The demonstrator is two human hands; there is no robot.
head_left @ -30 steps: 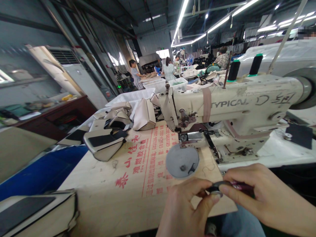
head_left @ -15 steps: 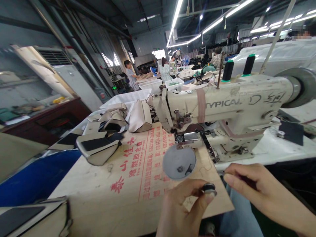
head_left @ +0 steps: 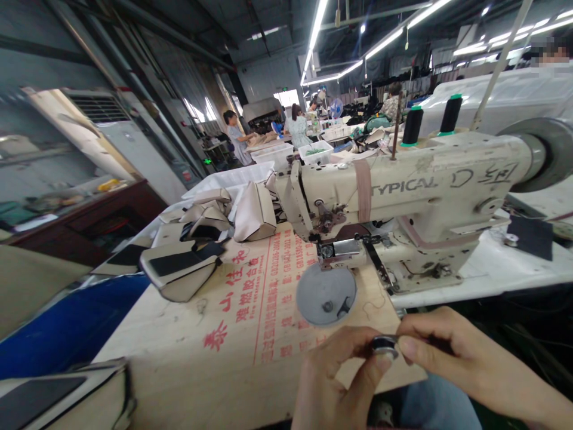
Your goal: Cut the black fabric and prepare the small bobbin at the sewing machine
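Between thumb and forefinger, my left hand (head_left: 342,376) grips a metal bobbin (head_left: 384,344) wound with black thread, over the front corner of the plywood board. My right hand (head_left: 441,349) is pinched closed at the bobbin's right side, its fingertips at the rim. Whatever is in that pinch, perhaps thread, is too small to make out. Just beyond my hands a round grey dish (head_left: 326,295) lies on the board with small dark parts in it. Behind it stands the cream sewing machine (head_left: 403,191), its arm above the dish's far edge.
Beige-and-black sewn pieces (head_left: 179,269) lie on the plywood board (head_left: 192,370), with another piece (head_left: 67,394) at the lower left. Two black thread cones (head_left: 412,126) stand behind the machine. A dark square (head_left: 530,237) lies on the white table at right. Several people work farther back.
My right hand has moved left and closed in on the bobbin, which stays in my left hand. The left hand has shifted slightly right.
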